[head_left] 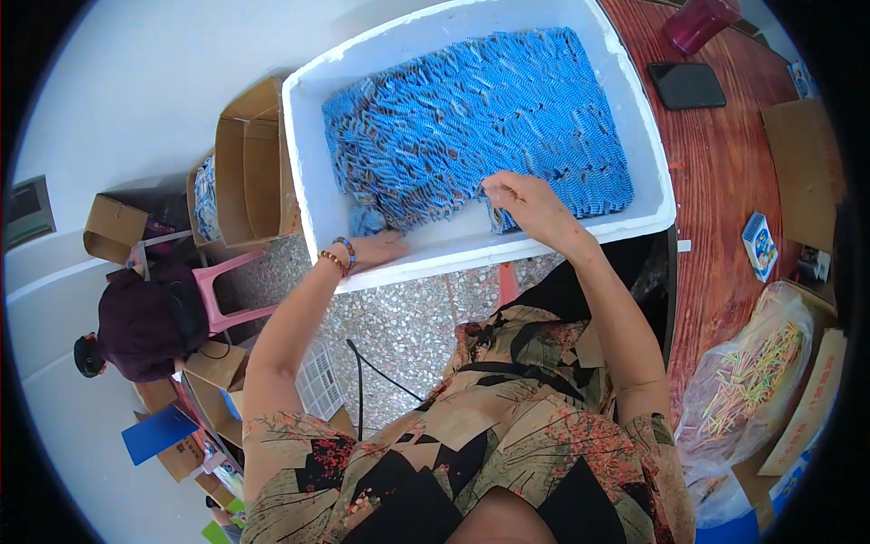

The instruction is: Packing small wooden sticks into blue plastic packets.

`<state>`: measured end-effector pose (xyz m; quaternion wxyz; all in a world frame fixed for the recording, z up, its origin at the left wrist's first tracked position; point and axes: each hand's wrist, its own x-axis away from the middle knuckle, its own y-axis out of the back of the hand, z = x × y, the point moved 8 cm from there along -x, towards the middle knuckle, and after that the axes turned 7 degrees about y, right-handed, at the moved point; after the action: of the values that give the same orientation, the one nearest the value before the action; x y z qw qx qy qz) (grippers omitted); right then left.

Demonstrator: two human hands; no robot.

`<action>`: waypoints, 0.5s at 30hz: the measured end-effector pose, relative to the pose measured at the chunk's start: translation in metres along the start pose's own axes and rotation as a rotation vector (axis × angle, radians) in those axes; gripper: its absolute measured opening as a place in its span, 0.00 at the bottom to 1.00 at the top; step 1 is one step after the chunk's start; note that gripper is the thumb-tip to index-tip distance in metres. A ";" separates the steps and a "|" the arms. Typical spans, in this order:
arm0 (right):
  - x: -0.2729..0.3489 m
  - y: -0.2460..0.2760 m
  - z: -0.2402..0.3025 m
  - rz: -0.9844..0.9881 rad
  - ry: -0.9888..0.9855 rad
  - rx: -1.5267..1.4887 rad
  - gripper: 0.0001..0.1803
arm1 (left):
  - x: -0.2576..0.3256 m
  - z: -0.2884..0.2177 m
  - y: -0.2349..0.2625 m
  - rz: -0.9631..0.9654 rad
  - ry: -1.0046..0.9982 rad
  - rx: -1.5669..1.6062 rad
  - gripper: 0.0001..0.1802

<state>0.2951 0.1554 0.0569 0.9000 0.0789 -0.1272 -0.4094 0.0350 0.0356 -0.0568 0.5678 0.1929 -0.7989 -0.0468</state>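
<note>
The right hand (533,201) is the nearer one: its fingertips are pinched together on the near edge of the mass of blue packets (480,118), which spreads away from it, up and to the left, filling most of the white foam box (313,163). The packets lie overlapped in rows that run roughly along the box's long side, slanting from lower left to upper right. The left hand (376,247) rests flat, fingers spread, on the bare floor of the box at its near left corner, just beside the pile's lower left edge but holding nothing that can be seen (a beaded bracelet (338,257) sits at that wrist).

Counted: one foam box, one mass of packets far too many to number, two hands. The box rests partly on the reddish wooden counter (725,181), which carries one dark phone (686,85), one pink cup (700,22) and one small blue-and-white box (759,245). One clear bag of coloured sticks (748,381) lies to the right, one open cardboard box (254,172) stands left of the foam box, and one other person (145,326) sits by a pink stool (227,290)
</note>
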 end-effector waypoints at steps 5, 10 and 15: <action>-0.002 0.000 0.001 0.004 -0.005 -0.041 0.14 | -0.031 0.049 -0.014 -0.001 0.103 -0.386 0.36; 0.002 0.002 -0.009 -0.013 -0.017 -0.056 0.14 | -0.008 0.010 -0.011 0.202 0.097 -0.053 0.38; 0.001 0.002 -0.006 -0.032 -0.015 -0.076 0.14 | 0.014 -0.025 -0.002 0.059 0.115 0.170 0.40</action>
<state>0.2988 0.1558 0.0518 0.8947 0.0439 -0.1170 -0.4288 0.0549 0.0323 -0.0366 0.5954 0.2190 -0.7715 0.0489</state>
